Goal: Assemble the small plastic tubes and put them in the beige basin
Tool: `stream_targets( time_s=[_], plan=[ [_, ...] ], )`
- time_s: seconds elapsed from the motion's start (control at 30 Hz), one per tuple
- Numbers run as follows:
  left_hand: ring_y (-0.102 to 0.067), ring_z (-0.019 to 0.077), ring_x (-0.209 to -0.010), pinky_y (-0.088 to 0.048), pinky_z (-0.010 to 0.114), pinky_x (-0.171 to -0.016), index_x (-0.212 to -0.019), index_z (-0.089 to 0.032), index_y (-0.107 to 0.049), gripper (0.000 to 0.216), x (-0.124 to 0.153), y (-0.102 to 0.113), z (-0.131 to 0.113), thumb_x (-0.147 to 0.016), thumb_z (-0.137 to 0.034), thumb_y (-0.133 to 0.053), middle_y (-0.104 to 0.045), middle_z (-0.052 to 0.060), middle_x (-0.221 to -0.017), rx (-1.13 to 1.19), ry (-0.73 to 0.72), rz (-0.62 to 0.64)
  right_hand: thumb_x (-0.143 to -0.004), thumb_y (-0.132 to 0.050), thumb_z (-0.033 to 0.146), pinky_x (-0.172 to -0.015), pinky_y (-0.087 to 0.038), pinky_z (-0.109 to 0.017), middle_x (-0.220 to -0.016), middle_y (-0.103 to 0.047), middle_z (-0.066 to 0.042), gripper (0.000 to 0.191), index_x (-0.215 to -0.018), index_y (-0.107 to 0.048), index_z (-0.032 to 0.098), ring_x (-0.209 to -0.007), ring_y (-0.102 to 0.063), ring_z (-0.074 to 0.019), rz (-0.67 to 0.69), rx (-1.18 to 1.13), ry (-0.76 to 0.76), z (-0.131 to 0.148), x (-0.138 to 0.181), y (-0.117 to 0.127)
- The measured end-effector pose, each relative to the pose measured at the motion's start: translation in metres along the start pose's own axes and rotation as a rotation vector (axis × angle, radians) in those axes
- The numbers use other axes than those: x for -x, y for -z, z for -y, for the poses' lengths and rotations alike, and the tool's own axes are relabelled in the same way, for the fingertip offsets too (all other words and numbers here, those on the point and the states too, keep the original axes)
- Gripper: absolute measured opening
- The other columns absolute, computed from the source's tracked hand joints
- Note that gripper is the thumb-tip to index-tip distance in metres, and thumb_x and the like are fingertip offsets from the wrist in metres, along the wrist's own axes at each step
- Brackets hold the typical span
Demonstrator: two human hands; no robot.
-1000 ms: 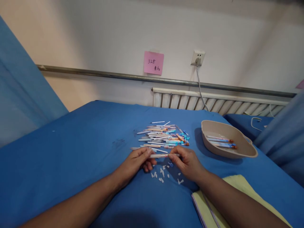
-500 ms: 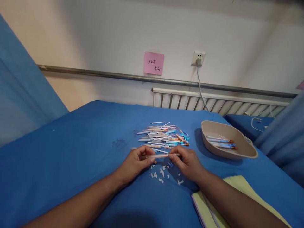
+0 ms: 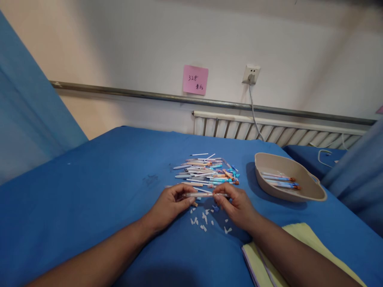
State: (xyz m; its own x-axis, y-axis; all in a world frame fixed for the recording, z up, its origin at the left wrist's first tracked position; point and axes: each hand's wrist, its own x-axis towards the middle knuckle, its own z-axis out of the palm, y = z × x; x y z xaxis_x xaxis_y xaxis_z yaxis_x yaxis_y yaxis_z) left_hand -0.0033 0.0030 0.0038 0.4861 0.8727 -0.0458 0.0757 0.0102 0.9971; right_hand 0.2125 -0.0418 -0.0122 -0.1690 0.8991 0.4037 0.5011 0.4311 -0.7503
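Note:
A pale, see-through pen [image 3: 202,195] lies level between my two hands above the blue sheet. My left hand [image 3: 176,201] is closed around its left part, thumb in front. At its right end, my right hand [image 3: 235,202] pinches it; a thin dark piece shows by those fingers, and I cannot tell whether it is a refill. Just beyond the hands is a pile of pen barrels and white refills [image 3: 206,172], with blue, teal and orange parts. Several small white pen tips [image 3: 204,217] and a blue piece [image 3: 215,208] lie scattered below the hands.
A beige plastic basin [image 3: 309,195] on the right holds several assembled-looking pens [image 3: 281,183]. A folded yellow cloth [image 3: 302,239] lies under my right forearm. Behind the bed [image 3: 98,179] are a radiator [image 3: 233,127], a metal rail [image 3: 143,95] and a plugged-in cord [image 3: 253,107].
The pen between my hands has levelled slightly and turned a little. Both hands keep nearly the same place and hold; the view has shifted slightly.

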Motion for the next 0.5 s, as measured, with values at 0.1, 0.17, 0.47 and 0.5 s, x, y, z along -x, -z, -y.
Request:
stream_targets(
  time_s=[0.1,0.17,0.47,0.5],
  plan=[
    [-0.062,0.0161,-0.078,-0.047,0.031,-0.077,-0.093,-0.017,-0.060,0.031,0.0012,-0.0010,0.0000,-0.065,-0.023,-0.072,-0.065,0.002,-0.084,-0.001,-0.013,-0.007,-0.087,-0.051,0.028,-0.060,-0.043,-0.021,-0.073,-0.062,0.001,0.011,-0.090,-0.058,0.020,-0.063,-0.057,-0.0117,0.005,-0.007,-0.010,-0.0022,-0.0004,-0.0015],
    [-0.062,0.0158,-0.079,-0.047,0.029,-0.076,-0.104,-0.017,-0.057,0.043,0.0014,-0.0009,0.0007,-0.065,-0.023,-0.073,-0.065,0.003,-0.088,0.008,-0.015,-0.001,-0.086,-0.051,0.028,-0.061,-0.043,-0.021,-0.074,-0.063,0.001,0.011,-0.090,-0.058,0.020,-0.064,-0.057,-0.0118,-0.013,-0.015,-0.009,-0.0031,-0.0006,-0.0020],
    [-0.053,0.0089,-0.055,-0.042,0.021,-0.055,-0.074,-0.014,-0.058,0.023,-0.0025,0.0027,0.0005,-0.078,-0.036,-0.061,-0.063,0.000,-0.066,-0.014,0.017,-0.005,-0.086,-0.051,0.028,-0.060,-0.044,-0.022,-0.073,-0.063,0.000,0.012,-0.090,-0.058,0.019,-0.063,-0.057,-0.0118,-0.038,-0.026,0.010,-0.0034,-0.0011,-0.0012],
    [-0.055,0.0095,-0.057,-0.043,0.021,-0.058,-0.077,-0.014,-0.059,0.020,-0.0023,0.0026,0.0003,-0.076,-0.034,-0.063,-0.063,0.000,-0.067,-0.003,0.005,-0.006,-0.086,-0.051,0.028,-0.060,-0.043,-0.022,-0.073,-0.063,0.000,0.012,-0.089,-0.058,0.019,-0.062,-0.057,-0.0116,-0.029,-0.030,0.003,-0.0038,-0.0011,-0.0012]
  ],
)
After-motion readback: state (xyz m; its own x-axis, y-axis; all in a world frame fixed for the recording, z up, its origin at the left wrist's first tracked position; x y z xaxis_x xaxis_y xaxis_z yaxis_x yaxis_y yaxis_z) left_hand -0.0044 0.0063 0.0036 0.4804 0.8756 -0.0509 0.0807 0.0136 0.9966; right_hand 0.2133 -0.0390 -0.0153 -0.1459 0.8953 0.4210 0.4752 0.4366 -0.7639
